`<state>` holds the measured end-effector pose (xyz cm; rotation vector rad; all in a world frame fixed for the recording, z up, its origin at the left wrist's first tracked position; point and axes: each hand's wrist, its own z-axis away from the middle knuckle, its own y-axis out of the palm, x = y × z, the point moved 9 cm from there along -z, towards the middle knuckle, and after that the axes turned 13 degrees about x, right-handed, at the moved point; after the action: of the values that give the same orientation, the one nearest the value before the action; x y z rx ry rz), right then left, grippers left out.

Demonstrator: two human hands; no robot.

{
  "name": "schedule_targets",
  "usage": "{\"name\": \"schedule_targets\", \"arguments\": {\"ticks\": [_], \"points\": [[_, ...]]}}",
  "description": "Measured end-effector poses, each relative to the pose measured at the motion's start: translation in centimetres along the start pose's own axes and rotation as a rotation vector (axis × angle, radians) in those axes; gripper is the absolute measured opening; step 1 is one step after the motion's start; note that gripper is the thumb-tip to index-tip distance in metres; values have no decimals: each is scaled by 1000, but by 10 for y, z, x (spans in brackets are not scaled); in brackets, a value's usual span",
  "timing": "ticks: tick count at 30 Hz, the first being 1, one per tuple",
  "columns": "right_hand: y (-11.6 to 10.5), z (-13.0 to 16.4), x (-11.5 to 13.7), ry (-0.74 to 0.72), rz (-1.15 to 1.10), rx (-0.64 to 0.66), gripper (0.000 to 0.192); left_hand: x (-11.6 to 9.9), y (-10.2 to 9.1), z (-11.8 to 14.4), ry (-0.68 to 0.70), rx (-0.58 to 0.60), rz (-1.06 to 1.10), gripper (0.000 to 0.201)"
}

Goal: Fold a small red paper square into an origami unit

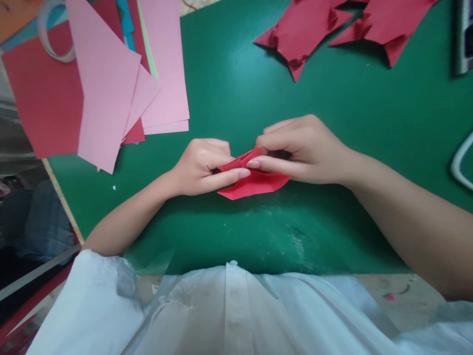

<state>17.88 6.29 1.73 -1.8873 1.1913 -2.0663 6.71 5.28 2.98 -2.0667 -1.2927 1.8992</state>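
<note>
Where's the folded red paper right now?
In the head view, the folded red paper sits mid-frame on the green mat, pinched between the left hand and right hand, below the dark red pieces.

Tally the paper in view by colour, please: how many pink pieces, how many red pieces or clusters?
Pink sheets: 3
Flat red sheet: 1
Folded red paper held by left hand and right hand: 1
Crumpled red clusters: 2
Total: 7

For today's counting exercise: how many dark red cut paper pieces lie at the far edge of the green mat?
2. One dark red piece lies at top centre-right; the other dark red piece sits to its right, partly cut off by the picture edge, so more may be hidden there.
</note>
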Motion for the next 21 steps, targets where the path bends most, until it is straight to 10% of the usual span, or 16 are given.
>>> {"name": "schedule_targets", "arguments": {"ticks": [21], "points": [[-2, 1, -1, 25, -58, -26, 45, 1, 1, 1, -7, -3, -8, 47]]}}
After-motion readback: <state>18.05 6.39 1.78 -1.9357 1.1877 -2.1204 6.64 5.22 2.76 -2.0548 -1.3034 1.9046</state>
